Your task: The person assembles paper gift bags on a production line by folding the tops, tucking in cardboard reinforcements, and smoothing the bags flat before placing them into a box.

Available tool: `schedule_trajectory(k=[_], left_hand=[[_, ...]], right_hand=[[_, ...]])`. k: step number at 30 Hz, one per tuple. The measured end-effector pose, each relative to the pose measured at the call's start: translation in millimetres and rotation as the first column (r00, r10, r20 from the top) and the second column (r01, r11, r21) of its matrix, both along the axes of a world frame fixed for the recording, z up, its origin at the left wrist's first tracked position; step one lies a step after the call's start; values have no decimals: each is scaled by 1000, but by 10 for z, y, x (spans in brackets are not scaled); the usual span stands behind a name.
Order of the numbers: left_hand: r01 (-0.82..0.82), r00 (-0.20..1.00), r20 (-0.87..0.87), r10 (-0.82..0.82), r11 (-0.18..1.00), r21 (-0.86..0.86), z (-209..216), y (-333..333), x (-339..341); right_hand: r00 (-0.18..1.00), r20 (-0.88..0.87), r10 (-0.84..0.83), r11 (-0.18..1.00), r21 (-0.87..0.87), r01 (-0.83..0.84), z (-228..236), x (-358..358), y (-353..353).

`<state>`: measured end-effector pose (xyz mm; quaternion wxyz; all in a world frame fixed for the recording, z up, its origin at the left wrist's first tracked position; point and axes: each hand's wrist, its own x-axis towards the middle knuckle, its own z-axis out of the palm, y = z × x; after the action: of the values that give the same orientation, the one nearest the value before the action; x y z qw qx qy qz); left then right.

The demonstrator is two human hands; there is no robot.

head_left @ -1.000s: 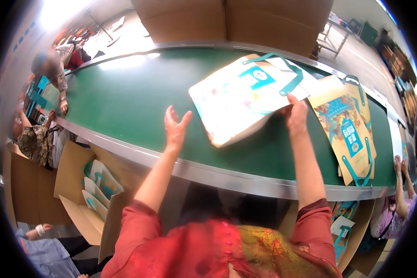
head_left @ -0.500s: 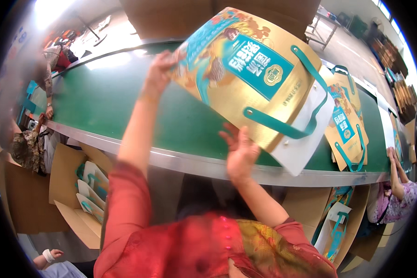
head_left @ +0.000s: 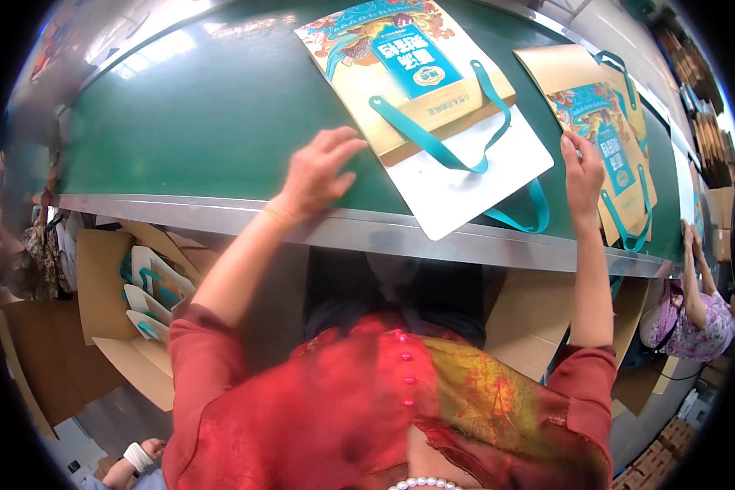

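A gold and teal paper gift bag (head_left: 420, 73) lies flat on the green table in front of me, its teal ribbon handles pointing toward me and a white panel (head_left: 474, 171) sticking out below. My left hand (head_left: 314, 173) is just left of that bag, thumb and fingers apart, holding nothing. To the right, my right hand (head_left: 584, 173) has its thumb and fingers on the left edge of another gold gift bag (head_left: 584, 98). That bag overlaps a further gold bag (head_left: 625, 126) beneath it, and its upper edge looks raised.
The green table (head_left: 196, 122) has a metal front edge (head_left: 212, 216). Below it stand an open carton (head_left: 106, 286) of upright bags at left and another carton (head_left: 531, 310) at right. A co-worker's hands (head_left: 692, 238) rest at the table's far right; other people are at left.
The gift bag that I held tilted in the air now lies on the table, let go. My left hand has come down nearer me; my right hand has moved right to the other bags.
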<state>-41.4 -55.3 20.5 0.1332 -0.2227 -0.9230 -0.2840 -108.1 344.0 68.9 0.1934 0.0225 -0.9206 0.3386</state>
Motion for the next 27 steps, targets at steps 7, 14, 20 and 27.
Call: schedule_trajectory(k=[7,14,20,27], left_hand=[[-96,990,-132,55,939,-329,-330,483,-303],[-255,939,-280,202,952,-171,-194,-168,-576],[70,980,-182,-87,993,-95,-71,-489,88],[131,991,31,-129,987,-96,-52,-379,555]], right_hand=[[848,529,-25,999,34,8,-538,-572,211],[621,676,396,748,-630,209,-324,-321,-247],[618,670,412,717,-657,234,-258,383,-812],[912,21,410,715,613,-335,-364,568,-725]])
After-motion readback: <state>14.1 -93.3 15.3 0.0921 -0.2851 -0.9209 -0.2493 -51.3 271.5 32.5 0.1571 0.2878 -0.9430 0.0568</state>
